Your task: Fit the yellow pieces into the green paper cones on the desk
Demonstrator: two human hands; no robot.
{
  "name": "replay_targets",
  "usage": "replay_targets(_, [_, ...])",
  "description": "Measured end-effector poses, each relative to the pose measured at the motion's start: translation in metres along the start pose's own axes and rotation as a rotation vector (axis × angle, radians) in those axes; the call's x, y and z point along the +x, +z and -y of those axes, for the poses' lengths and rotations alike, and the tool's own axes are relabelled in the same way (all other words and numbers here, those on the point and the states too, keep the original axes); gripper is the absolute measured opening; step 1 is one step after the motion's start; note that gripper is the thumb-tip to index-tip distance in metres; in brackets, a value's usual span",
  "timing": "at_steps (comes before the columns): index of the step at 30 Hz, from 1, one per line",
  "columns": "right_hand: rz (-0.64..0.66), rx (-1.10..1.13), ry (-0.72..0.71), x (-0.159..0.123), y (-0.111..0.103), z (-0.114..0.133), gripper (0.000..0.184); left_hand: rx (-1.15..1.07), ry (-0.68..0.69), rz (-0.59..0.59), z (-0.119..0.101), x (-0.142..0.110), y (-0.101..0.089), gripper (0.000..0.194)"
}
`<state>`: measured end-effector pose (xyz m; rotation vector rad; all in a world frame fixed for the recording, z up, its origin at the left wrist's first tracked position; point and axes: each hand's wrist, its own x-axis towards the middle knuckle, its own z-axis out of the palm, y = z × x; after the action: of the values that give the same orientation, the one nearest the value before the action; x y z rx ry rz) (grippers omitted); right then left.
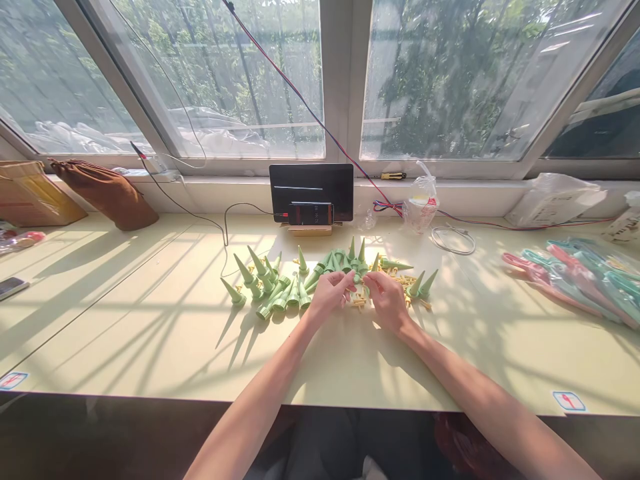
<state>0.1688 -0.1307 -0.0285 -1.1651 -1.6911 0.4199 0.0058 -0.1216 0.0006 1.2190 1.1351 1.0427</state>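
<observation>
My left hand (330, 295) is closed in a pinch on a green plastic spike (357, 278), whose round end shows between my hands. Just to its right, my right hand (387, 297) has thumb and finger pressed together close to that end; whatever they grip is too small to make out. Around my hands are several green cone-shaped spikes (293, 293), some upright and others lying down. Small yellow plastic pieces (359, 303) lie below and between my hands. More yellow pieces, partly hidden by my right hand, are scattered near two upright spikes (427, 285).
A black tablet (311, 175) and a phone (311, 214) stand against the windowsill. Pink and teal bagged items (575, 277) lie at right, near a coiled white cable (453, 241). A brown pouch (107, 193) and cardboard box (37, 195) are at left.
</observation>
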Motion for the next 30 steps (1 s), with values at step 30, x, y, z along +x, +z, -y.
replay_targets(30, [-0.037,0.234,0.218,0.002,-0.001,-0.004,0.038,0.113,0.131,0.142,0.011,-0.003,-0.001,0.037])
